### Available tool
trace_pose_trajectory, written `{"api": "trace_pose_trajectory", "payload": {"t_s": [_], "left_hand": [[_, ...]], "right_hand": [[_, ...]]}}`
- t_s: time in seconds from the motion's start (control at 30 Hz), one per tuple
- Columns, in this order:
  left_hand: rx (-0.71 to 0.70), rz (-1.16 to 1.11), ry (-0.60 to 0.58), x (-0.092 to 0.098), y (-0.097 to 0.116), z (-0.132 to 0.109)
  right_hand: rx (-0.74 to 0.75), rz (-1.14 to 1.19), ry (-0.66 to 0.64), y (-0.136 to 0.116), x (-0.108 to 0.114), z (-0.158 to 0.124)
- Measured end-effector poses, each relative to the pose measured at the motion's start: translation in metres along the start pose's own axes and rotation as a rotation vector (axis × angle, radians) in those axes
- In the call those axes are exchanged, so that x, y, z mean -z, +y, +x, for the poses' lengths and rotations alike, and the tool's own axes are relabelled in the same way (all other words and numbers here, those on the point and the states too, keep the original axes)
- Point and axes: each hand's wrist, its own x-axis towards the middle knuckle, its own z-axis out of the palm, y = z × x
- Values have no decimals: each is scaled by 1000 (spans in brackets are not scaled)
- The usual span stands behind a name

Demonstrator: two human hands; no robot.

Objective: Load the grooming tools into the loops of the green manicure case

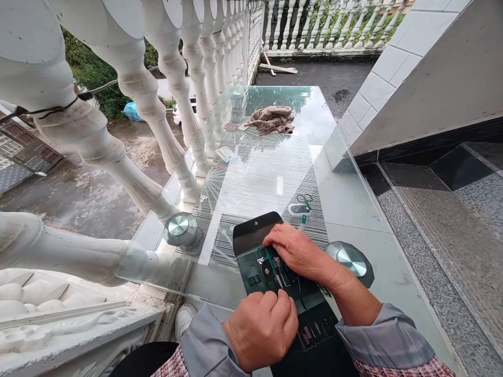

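Note:
A dark manicure case (251, 264) lies unfolded on the glass table, its flap with a snap at the far end. Strapped inside are green-handled scissors (264, 256) and a silver nail clipper (277, 262). My right hand (301, 251) is bent over the case with its fingertips together beside the scissors handles; anything in them is hidden. My left hand (265, 324) is closed over the near part, by a slim silver tip; what it grips is covered. Several small metal tools (310, 332) sit in the lower panel.
Beyond my right hand, under or on the glass, are small green scissors (304, 198), a grey-and-white oval piece (299, 209) and a green-handled tool (303, 223). A crumpled brown cloth (271, 120) lies farther back. White balusters (173, 73) line the left; steps (440, 209) are right.

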Motion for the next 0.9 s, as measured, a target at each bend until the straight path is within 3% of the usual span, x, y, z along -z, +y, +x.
{"api": "trace_pose_trajectory", "payload": {"t_s": [0.1,0.5,0.7,0.9], "left_hand": [[6,-8,-65,0,-1,1],[58,63,-109,-4,-1,-1],[49,57,-143,-4,-1,0],[20,71,-177,-5,-1,-3]], "right_hand": [[5,28,-15,0,3,-1],[-19,115,-43,-1,10,-7],[-62,154,22,-1,11,-8],[-21,129,-68,-4,11,-11]]}}
